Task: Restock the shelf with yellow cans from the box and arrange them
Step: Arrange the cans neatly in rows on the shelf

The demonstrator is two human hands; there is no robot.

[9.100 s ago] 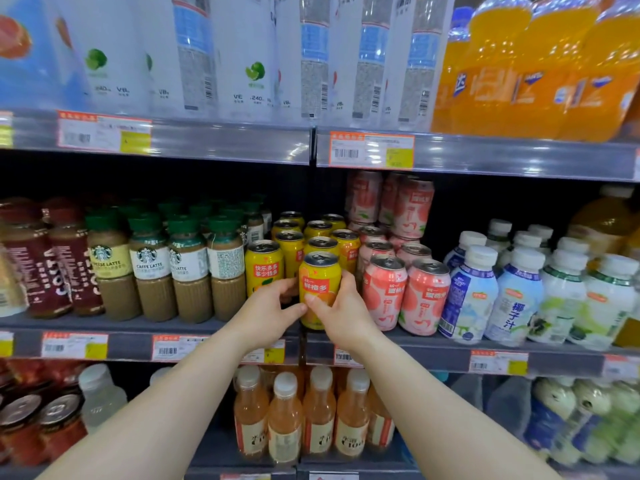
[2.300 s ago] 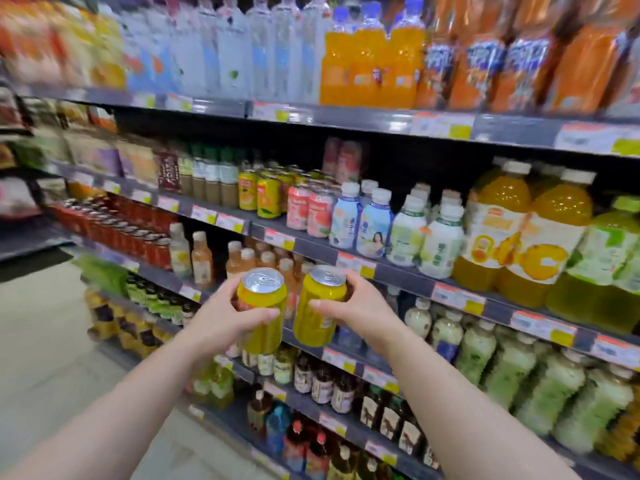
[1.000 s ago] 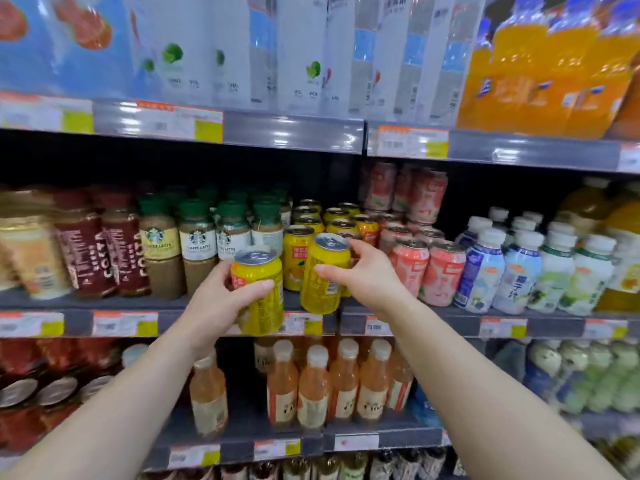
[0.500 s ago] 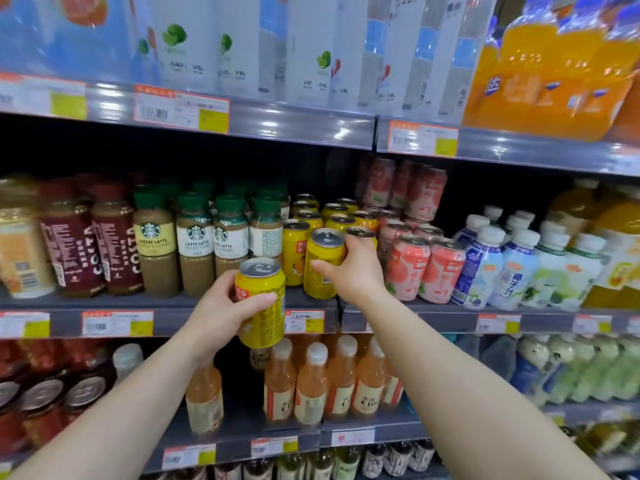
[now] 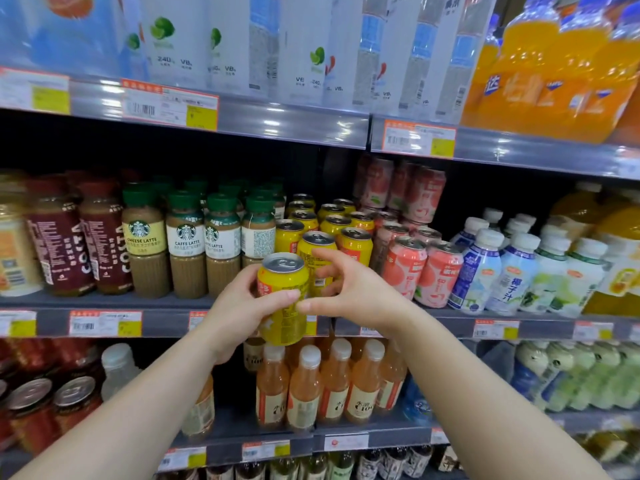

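Yellow can [image 5: 282, 299] sits upright in the left hand [image 5: 239, 313], fingers wrapped round it, just before the shelf edge [image 5: 166, 323]; the right hand [image 5: 349, 292], fingers spread, touches a second yellow can [image 5: 313, 251] standing at the shelf front. Behind it yellow cans [image 5: 332, 220] fill the rows; latte bottles [image 5: 183, 244] crowd left of the hands, pink cans [image 5: 415, 268] right, leaving little room.
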